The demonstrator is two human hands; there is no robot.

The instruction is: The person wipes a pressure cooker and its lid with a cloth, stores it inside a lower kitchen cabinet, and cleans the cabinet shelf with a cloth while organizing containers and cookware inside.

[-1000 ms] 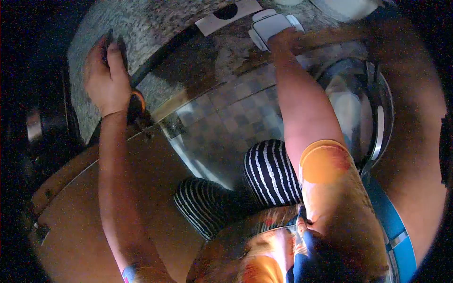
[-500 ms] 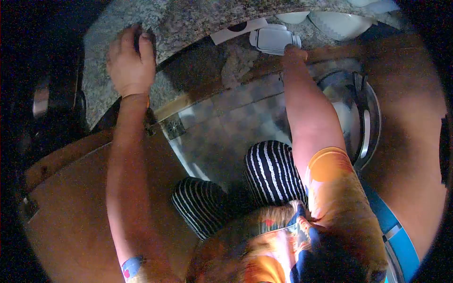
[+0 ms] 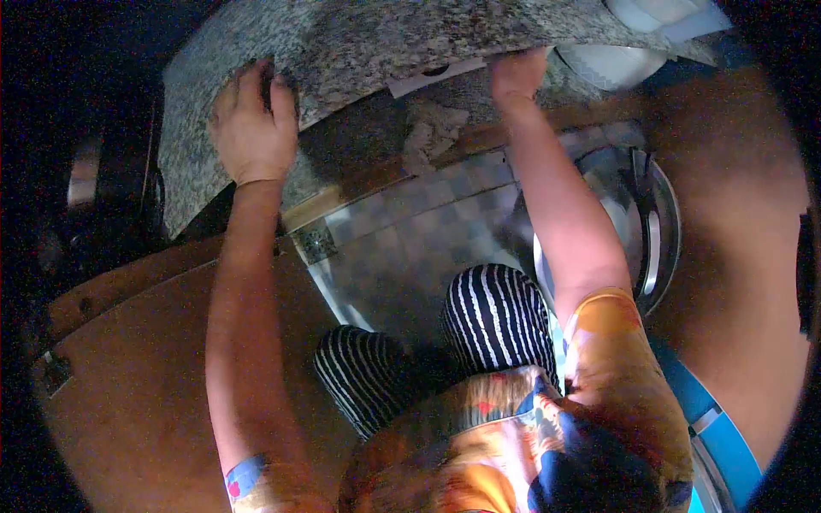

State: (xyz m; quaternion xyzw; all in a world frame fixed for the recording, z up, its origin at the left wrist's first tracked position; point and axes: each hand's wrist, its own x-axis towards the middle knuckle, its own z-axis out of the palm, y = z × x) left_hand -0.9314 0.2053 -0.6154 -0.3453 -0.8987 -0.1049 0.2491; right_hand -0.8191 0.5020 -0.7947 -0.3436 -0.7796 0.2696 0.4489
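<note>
My left hand (image 3: pixel 255 128) lies on the speckled granite countertop (image 3: pixel 368 47), fingers apart, near its front edge. My right hand (image 3: pixel 519 79) reaches in beneath the counter's edge, where its fingers are hidden. Beside it on the left, a white piece with a dark round opening (image 3: pixel 436 77) shows partly under the counter. To its right sits a white patterned bowl (image 3: pixel 611 68). A crumpled greyish cloth (image 3: pixel 434 132) hangs over the wooden shelf edge below.
A large pot with a clear top and dark handle (image 3: pixel 646 227) stands below my right forearm. Wooden cabinet doors (image 3: pixel 145 359) spread out on the left and right. Pale dishes (image 3: pixel 663 17) rest on the counter at upper right. A blue object (image 3: pixel 705 402) is at lower right.
My right hand has gone deeper under the counter. The white clip-lid container it was touching is out of sight now. The left hand stays on the countertop as the view shifts slightly.
</note>
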